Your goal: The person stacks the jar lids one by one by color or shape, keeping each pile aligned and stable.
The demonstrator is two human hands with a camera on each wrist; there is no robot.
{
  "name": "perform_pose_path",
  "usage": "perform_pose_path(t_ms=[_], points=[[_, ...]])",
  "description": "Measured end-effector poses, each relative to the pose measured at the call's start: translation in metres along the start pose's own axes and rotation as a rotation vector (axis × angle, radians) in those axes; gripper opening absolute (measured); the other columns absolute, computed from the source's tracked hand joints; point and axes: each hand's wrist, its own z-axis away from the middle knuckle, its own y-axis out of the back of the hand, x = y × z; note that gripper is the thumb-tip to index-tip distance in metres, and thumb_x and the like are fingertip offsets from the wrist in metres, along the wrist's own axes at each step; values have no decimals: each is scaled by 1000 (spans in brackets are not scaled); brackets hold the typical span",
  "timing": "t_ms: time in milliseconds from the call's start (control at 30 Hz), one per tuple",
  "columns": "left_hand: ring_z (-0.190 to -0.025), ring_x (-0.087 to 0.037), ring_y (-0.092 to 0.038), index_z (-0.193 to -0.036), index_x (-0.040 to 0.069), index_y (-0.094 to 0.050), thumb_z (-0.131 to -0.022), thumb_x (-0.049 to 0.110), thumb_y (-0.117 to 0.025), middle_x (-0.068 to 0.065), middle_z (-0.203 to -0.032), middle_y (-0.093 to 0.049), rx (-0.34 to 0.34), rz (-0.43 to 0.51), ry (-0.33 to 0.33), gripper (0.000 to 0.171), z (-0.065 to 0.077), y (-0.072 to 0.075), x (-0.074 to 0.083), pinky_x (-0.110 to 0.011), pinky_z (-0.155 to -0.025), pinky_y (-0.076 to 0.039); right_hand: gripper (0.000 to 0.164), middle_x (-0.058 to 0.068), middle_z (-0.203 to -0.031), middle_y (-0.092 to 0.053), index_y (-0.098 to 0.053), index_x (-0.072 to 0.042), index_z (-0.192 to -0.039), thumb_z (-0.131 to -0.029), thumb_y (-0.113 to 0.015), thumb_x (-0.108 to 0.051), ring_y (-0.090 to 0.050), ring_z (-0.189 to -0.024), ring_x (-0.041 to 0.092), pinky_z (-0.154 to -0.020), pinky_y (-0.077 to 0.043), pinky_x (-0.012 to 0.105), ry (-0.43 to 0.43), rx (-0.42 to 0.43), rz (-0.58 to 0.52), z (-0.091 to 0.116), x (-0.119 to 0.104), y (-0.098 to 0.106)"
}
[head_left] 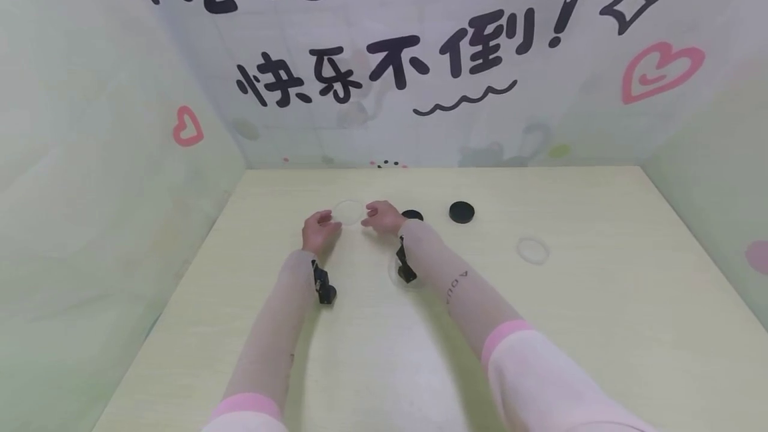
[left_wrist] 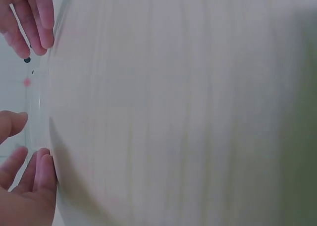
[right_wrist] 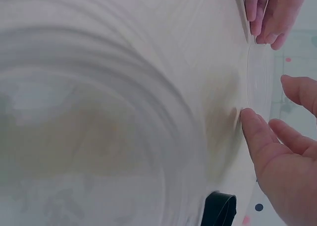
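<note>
A clear round piece [head_left: 349, 213], low-walled, lies on the table between my two hands. My left hand [head_left: 320, 232] is at its left edge, fingers loosely bent, thumb apart from them. On the opposite edge is my right hand [head_left: 384, 217], thumb and fingers spread. In the right wrist view, the clear wall [right_wrist: 258, 75] shows between both hands; whether the fingertips touch it or rest on the table I cannot tell. A larger-looking clear round container [right_wrist: 183, 112] fills the near part of that view, below my right wrist.
Two black discs, one [head_left: 412, 215] partly behind my right hand and one [head_left: 462, 212] to its right, lie on the table [head_left: 360, 365]. A clear ring-like piece [head_left: 533, 250] lies farther right. A printed cloth wall [head_left: 384, 132] stands behind.
</note>
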Motion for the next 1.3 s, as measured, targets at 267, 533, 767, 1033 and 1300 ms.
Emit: perform_pose_path(t_ms=[267,533,767,1033,1300], points=[[-112,-24,-46,-127,8,-45,-80,12,-61,-10,-126,-47,6,-11,57,49,-2,-1,1,-36,-93,-36,53,14,-125,-47,-38,-1,-131,-85,-59,-17,-53,-104,24,-86,-44,30,-91,6,16,33,-43,0],[-112,-25,-46,-127,7,-44,-81,13,-60,-12,-126,-47,-20,-23,31,49,-2,-4,-1,-37,-93,-37,59,11,-124,-49,-42,-3,-129,-78,-66,-23,-56,-97,20,-82,-45,30,-12,15,25,-5,-5,-5],[-112,-25,-46,-126,5,-45,-81,11,-61,-13,-125,-48,0,-14,-1,47,2,-3,0,-36,-94,-36,49,14,-127,-45,-38,0,-131,-87,-55,-15,-48,-110,25,-91,-40,33,-87,16,48,26,-37,-4],[-106,-25,-49,-124,2,-47,-80,11,-61,-15,-116,-52,21,-27,-15,46,8,-4,-1,-33,-92,-38,50,11,-124,-49,-41,-3,-129,-85,-58,-18,-52,-104,23,-88,-42,30,-82,2,31,44,-42,1],[-101,-25,-51,-119,3,-53,-80,11,-61,-14,-110,-56,24,-87,-42,40,5,-1,-9,-35,-90,-39,42,11,-121,-52,-46,-2,-125,-86,-56,-16,-51,-106,21,-90,-40,30,-82,-23,93,46,-39,1]])
